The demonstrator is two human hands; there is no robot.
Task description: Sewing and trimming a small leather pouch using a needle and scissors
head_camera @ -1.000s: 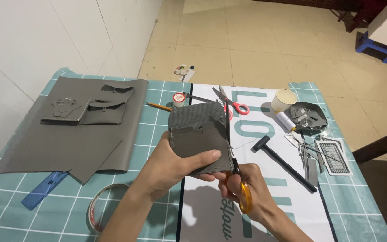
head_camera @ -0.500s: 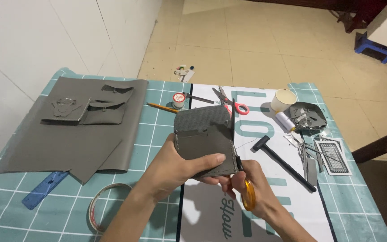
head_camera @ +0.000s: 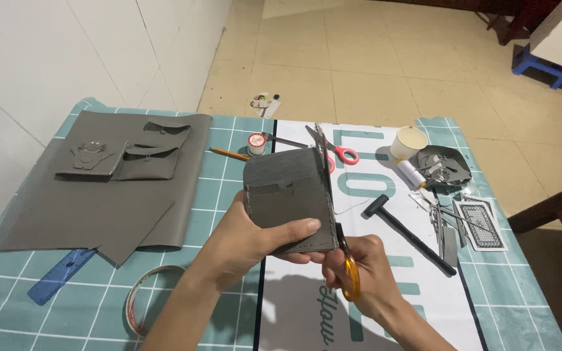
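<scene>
My left hand (head_camera: 248, 237) holds a grey stitched leather pouch (head_camera: 287, 195) above the table, thumb across its lower front. My right hand (head_camera: 365, 279) grips orange-handled scissors (head_camera: 348, 270) whose blades run up along the pouch's right edge. A thin thread trails from that edge to the right.
A large grey leather sheet (head_camera: 99, 208) with smaller cut pieces lies at left, with a blue ruler (head_camera: 60, 276) and a tape roll (head_camera: 139, 305) below it. Red-handled scissors (head_camera: 336, 151), a pencil (head_camera: 229, 154), a black hammer (head_camera: 408, 233), a white cup (head_camera: 408, 142), thread spools and metal tools lie on the cutting mat (head_camera: 222, 182).
The pouch has shifted slightly down and right in my left hand. My right hand has brought the scissors closer along its right edge.
</scene>
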